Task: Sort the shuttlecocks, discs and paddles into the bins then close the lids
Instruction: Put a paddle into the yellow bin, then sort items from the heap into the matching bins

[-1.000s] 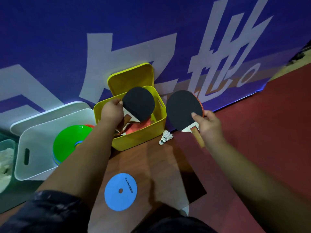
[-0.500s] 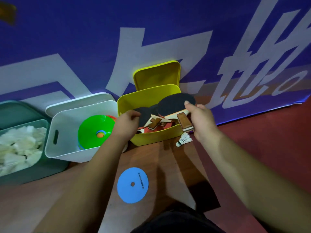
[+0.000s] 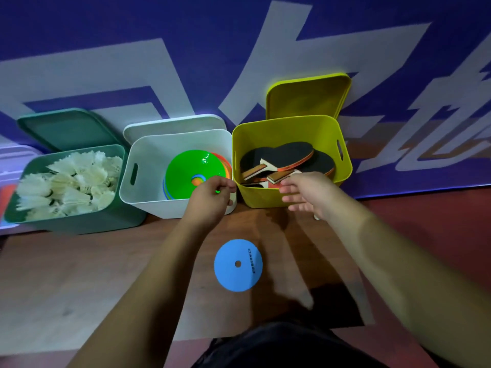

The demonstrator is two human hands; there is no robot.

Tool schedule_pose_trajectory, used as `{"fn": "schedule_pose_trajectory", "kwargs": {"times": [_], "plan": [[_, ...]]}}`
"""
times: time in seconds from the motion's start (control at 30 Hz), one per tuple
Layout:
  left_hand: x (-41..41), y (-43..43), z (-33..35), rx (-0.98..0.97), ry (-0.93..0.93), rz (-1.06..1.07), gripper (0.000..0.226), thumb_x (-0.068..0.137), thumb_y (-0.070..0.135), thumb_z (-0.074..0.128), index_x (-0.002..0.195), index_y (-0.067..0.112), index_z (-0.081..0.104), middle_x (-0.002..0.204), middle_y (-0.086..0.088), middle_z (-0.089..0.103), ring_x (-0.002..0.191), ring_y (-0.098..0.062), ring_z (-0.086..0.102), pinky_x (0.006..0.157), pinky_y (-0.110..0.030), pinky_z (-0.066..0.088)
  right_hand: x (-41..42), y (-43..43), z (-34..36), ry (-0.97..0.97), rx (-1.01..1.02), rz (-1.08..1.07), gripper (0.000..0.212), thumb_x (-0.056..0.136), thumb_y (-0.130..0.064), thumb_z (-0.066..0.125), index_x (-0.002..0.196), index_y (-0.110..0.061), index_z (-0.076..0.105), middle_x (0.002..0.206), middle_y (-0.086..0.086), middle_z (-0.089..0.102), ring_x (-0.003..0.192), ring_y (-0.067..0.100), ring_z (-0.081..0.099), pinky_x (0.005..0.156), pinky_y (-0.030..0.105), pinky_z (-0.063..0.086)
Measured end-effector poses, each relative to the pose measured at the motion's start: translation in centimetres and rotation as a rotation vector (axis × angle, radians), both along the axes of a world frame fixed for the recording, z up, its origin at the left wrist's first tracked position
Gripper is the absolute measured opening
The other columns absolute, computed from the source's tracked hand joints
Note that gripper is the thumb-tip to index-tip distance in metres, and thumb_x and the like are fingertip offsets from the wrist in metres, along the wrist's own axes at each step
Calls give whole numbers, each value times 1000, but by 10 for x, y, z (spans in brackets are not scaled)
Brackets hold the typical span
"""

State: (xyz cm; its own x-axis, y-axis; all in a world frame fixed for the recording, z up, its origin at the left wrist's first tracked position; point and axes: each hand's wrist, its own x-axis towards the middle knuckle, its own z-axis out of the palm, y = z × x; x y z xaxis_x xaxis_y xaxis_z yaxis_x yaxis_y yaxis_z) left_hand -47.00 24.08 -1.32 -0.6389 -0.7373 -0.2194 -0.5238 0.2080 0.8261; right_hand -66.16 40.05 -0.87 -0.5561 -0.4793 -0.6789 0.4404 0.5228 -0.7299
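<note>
A blue disc (image 3: 238, 264) lies alone on bare wood floor (image 3: 79, 288) between both forearms, well short of the white bin (image 3: 148, 197), whose near rim the loosely curled, empty left hand (image 3: 210, 197) overlaps, while the spread, empty right hand (image 3: 308, 193) hovers at the yellow bin's (image 3: 265, 197) front edge.

Three bins (image 3: 292, 160), one loose disc (image 3: 238, 264)

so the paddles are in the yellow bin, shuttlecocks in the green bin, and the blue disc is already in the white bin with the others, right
Not quite. The head view shows the blue disc lying on the floor in front of the bins, not in the white bin. The paddles are in the yellow bin and the shuttlecocks in the green bin.
</note>
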Motion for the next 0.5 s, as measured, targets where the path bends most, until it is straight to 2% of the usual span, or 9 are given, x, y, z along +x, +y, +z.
{"fn": "schedule_pose_trajectory", "kwargs": {"times": [0.07,0.2,0.27,0.37,0.43,0.5], "plan": [[6,3,-7,48,-8,-3,24,102,11,51,99,22,73,99,10,78,75,-9,72,64,-22,50,1,2,-4,0,14,-39,17,105,-25,57,107,-15,71,102,5,77,87,21,73,70,36,58],[12,9,-29,80,-41,-73,21,100,11,53,97,21,71,95,3,77,67,-13,70,63,-31,52,2,10,-13,-14,17,-90,14,105,-25,58,103,-17,70,99,3,77,81,19,71,65,33,56],[13,14,-43,113,-82,-108,22,101,10,53,95,21,71,94,2,77,65,-12,69,64,-30,49,4,16,-20,-10,31,-108,15,105,-26,58,105,-18,71,99,2,77,80,18,72,64,32,56],[15,21,-66,121,-174,-166,17,99,13,60,94,24,72,96,4,78,78,-16,73,72,-30,51,8,29,-31,-11,50,-126,16,104,-25,58,105,-17,71,98,2,77,78,17,72,63,31,56],[19,22,-81,68,-266,-216,13,95,16,67,101,25,75,103,3,78,93,-18,72,84,-30,52,11,38,-39,-19,69,-136,16,104,-25,57,105,-16,70,96,2,76,77,17,71,64,31,56],[23,23,-94,25,-345,-274,20,92,15,71,111,18,75,108,-1,76,102,-20,69,88,-28,50,14,47,-47,-37,95,-151,15,104,-24,56,103,-17,69,95,1,74,76,16,69,64,30,55]]}}
